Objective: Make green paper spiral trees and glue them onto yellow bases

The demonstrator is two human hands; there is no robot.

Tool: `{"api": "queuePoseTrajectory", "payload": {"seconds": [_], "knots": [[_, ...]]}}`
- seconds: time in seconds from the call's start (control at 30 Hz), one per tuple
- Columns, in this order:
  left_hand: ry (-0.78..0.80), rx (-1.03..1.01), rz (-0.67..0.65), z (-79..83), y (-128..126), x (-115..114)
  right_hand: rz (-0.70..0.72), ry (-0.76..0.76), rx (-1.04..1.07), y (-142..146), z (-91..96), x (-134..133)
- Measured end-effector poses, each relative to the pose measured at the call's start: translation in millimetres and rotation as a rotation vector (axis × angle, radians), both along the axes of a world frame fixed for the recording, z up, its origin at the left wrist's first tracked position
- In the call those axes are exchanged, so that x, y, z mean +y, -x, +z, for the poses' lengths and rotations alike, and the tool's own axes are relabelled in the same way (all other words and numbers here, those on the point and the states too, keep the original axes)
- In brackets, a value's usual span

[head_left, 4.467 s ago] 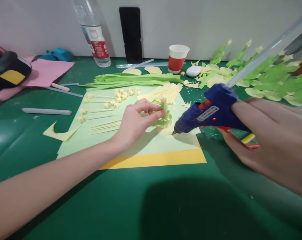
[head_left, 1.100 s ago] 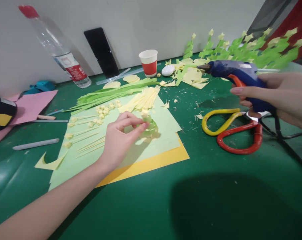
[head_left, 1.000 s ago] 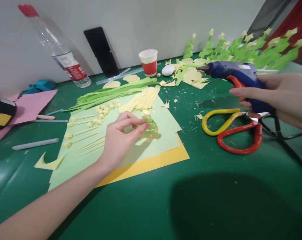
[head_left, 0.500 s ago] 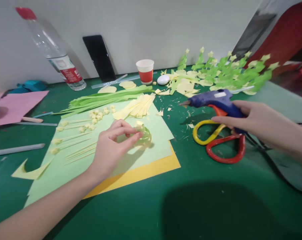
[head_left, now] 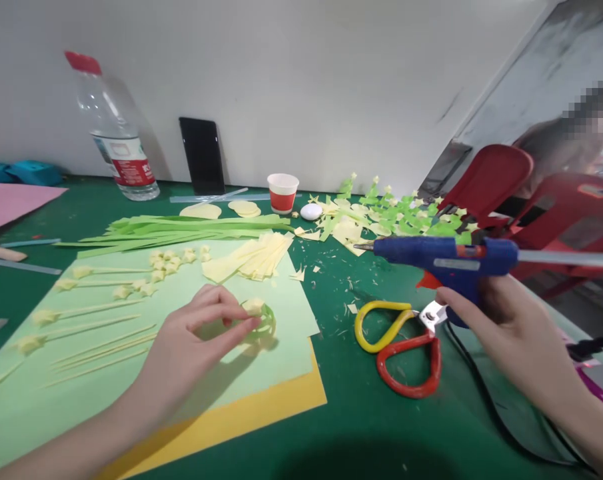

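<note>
My left hand [head_left: 191, 347] pinches a small curled green and yellow paper piece [head_left: 260, 319] down on a pale green sheet [head_left: 131, 347], fingers closed on it. My right hand [head_left: 506, 327] grips a blue hot glue gun [head_left: 441, 257] by its handle, level above the table, its nozzle pointing left and a glue stick poking out of its back. Below the gun lie scissors [head_left: 406, 340] with yellow and red handles. The gun's black cord runs toward me along the green table [head_left: 361, 427].
Green paper strips [head_left: 181, 230], yellow strips [head_left: 251, 257] and small yellow stars on sticks [head_left: 96, 293] lie on and behind the sheet. At the back stand a water bottle [head_left: 114, 143], a black phone [head_left: 202, 157] and a paper cup [head_left: 282, 192]. Finished green paper stems [head_left: 396, 213] and red chairs [head_left: 526, 193] are at right.
My right hand carried the glue gun away from the paper piece to the right, above the scissors. The view swung right and up. My left hand kept its pinch on the paper piece.
</note>
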State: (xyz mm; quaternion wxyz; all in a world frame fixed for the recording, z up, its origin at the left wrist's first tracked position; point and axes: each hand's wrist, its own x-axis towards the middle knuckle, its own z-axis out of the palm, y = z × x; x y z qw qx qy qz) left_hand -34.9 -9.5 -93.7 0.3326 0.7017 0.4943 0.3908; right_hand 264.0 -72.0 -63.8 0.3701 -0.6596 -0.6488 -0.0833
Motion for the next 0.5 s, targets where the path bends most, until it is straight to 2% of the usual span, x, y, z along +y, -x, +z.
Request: {"api": "queuePoseTrajectory", "payload": {"seconds": [0.07,0.23,0.33,0.4,0.5], "knots": [[-0.019,-0.001,-0.008,-0.5,1.1,0.2,0.026,-0.055,-0.141,-3.1,-3.5,-1.4],[-0.03,-0.002,0.014,-0.6,0.2,1.0,0.278,-0.072,-0.557,-2.2,-24.0,-1.7],[0.003,-0.013,0.028,0.7,-2.3,-1.2,0.356,-0.056,-0.77,1.1,-29.9,-3.2],[0.034,-0.035,0.067,1.9,-3.9,-3.5,0.388,0.011,-0.791,2.5,-25.2,-6.5],[0.058,-0.069,0.111,2.3,-4.6,-5.0,0.429,0.162,-0.743,3.2,-6.6,-11.9]]}}
